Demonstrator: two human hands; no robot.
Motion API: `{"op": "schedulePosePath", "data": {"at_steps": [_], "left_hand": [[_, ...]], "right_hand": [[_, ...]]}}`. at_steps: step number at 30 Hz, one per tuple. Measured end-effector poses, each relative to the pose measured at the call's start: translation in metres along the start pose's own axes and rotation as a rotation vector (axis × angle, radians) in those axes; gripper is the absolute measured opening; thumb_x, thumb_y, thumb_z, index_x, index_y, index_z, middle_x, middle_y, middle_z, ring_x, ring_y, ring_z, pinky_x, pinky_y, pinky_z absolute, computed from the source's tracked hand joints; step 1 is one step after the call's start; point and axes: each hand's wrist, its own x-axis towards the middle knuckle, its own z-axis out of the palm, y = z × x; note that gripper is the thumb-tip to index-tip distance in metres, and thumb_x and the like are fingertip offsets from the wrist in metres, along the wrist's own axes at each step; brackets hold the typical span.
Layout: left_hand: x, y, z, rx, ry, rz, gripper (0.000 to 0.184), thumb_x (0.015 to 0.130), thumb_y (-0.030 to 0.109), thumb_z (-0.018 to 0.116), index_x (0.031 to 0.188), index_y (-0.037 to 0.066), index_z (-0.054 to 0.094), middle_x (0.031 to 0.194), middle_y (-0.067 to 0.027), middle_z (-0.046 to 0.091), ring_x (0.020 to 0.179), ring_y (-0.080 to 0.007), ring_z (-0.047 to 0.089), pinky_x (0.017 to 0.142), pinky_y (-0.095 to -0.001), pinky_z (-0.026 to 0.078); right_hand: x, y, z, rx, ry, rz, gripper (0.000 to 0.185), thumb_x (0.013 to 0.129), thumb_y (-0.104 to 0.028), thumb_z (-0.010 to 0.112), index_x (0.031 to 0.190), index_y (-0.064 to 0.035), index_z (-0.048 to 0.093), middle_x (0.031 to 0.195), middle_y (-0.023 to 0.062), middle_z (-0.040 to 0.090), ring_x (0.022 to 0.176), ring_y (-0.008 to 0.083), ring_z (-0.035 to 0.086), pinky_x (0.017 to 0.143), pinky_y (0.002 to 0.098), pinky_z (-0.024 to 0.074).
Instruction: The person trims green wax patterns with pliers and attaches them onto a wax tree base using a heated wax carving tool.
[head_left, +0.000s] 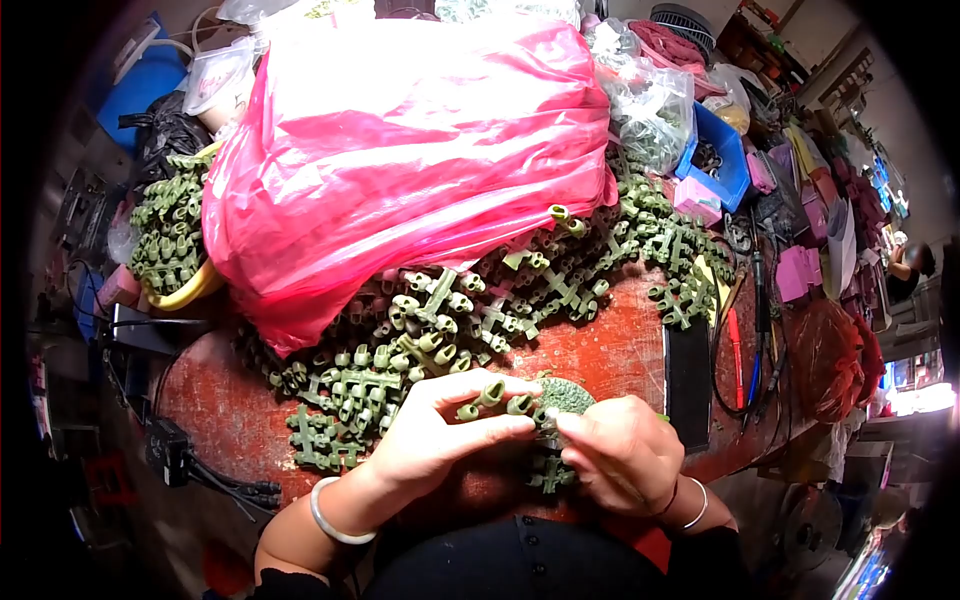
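Observation:
Near the table's front edge, my left hand grips a green plastic piece with cup-like ends between thumb and fingers. My right hand is closed in a pinch at the right end of that piece. A small pale bit shows at its fingertips, too small to name. Behind the fingers lies a round, textured green object, partly covered by my right hand. Below the hands is another green piece. Several similar green pieces lie heaped on the table beyond my left hand.
A large pink plastic bag covers the back of the red table. At the left stands a yellow-rimmed basket of green pieces. On the right are a black flat object, a red pen-like tool and a blue bin.

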Motion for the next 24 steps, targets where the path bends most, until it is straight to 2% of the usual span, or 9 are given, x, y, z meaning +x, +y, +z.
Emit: {"op": "schedulePosePath", "data": {"at_steps": [5, 9, 11, 14, 17, 20, 24], "left_hand": [[-0.0006, 0.0012, 0.0013, -0.072, 0.015, -0.039, 0.028, 0.088, -0.003, 0.069, 0.116, -0.005, 0.065, 0.105, -0.0106, 0.068, 0.096, -0.0181, 0.067, 0.09, -0.0337, 0.055], [-0.0005, 0.0042, -0.0003, -0.176, 0.05, -0.118, 0.026, 0.092, 0.002, 0.066, 0.117, -0.005, 0.063, 0.105, -0.0113, 0.068, 0.094, -0.0192, 0.068, 0.082, -0.0342, 0.059], [-0.0008, 0.005, -0.0003, -0.253, 0.056, -0.149, 0.026, 0.092, 0.003, 0.065, 0.118, -0.003, 0.062, 0.105, -0.0113, 0.068, 0.094, -0.0186, 0.068, 0.079, -0.0327, 0.06], [0.0, 0.0049, -0.002, -0.259, 0.038, -0.152, 0.026, 0.093, 0.004, 0.065, 0.118, -0.002, 0.062, 0.106, -0.0113, 0.068, 0.094, -0.018, 0.068, 0.076, -0.0315, 0.06], [-0.0005, 0.0057, -0.0034, -0.287, 0.028, -0.154, 0.024, 0.094, 0.007, 0.066, 0.116, -0.002, 0.064, 0.108, -0.0078, 0.067, 0.097, -0.0153, 0.066, 0.08, -0.0325, 0.061], [0.0001, 0.0061, -0.0043, -0.3, 0.031, -0.183, 0.024, 0.094, 0.006, 0.066, 0.117, -0.002, 0.063, 0.108, -0.0077, 0.067, 0.097, -0.0152, 0.066, 0.08, -0.0321, 0.061], [0.0001, 0.0091, -0.004, -0.33, 0.003, -0.196, 0.025, 0.094, 0.006, 0.066, 0.118, -0.001, 0.063, 0.108, -0.0075, 0.067, 0.098, -0.0156, 0.066, 0.083, -0.0325, 0.06]], "right_hand": [[-0.0013, 0.0012, -0.0004, -0.032, 0.036, 0.085, 0.041, 0.078, 0.001, 0.077, 0.118, -0.0005, 0.067, 0.088, 0.0095, 0.065, 0.074, 0.0244, 0.063, 0.064, 0.0344, 0.0504], [0.0006, 0.0008, -0.0024, 0.014, 0.038, 0.081, 0.04, 0.079, 0.001, 0.076, 0.117, -0.0006, 0.067, 0.087, 0.0092, 0.065, 0.073, 0.0244, 0.063, 0.064, 0.0345, 0.0498], [0.002, -0.0012, -0.0006, 0.028, -0.035, 0.054, 0.038, 0.079, 0.001, 0.076, 0.116, -0.0003, 0.067, 0.086, 0.009, 0.065, 0.072, 0.0243, 0.063, 0.064, 0.0346, 0.0503], [0.0019, 0.0005, -0.0022, -0.013, -0.008, 0.117, 0.038, 0.079, -0.001, 0.076, 0.116, 0.0008, 0.068, 0.086, 0.0085, 0.065, 0.071, 0.0245, 0.063, 0.065, 0.0347, 0.0511], [0.0022, 0.0006, -0.0024, 0.009, 0.029, 0.16, 0.039, 0.078, 0.0, 0.076, 0.117, 0.0017, 0.067, 0.086, 0.0098, 0.065, 0.07, 0.0253, 0.063, 0.064, 0.0345, 0.0511], [-0.0003, -0.0006, -0.0014, 0.077, -0.011, 0.107, 0.038, 0.079, 0.001, 0.075, 0.116, 0.0023, 0.066, 0.089, 0.0122, 0.068, 0.071, 0.026, 0.064, 0.064, 0.0348, 0.0513], [0.0031, 0.0001, -0.0044, 0.026, 0.015, 0.198, 0.039, 0.079, 0.002, 0.075, 0.117, 0.0018, 0.066, 0.084, 0.0111, 0.065, 0.069, 0.0247, 0.063, 0.062, 0.0341, 0.0508]]}}
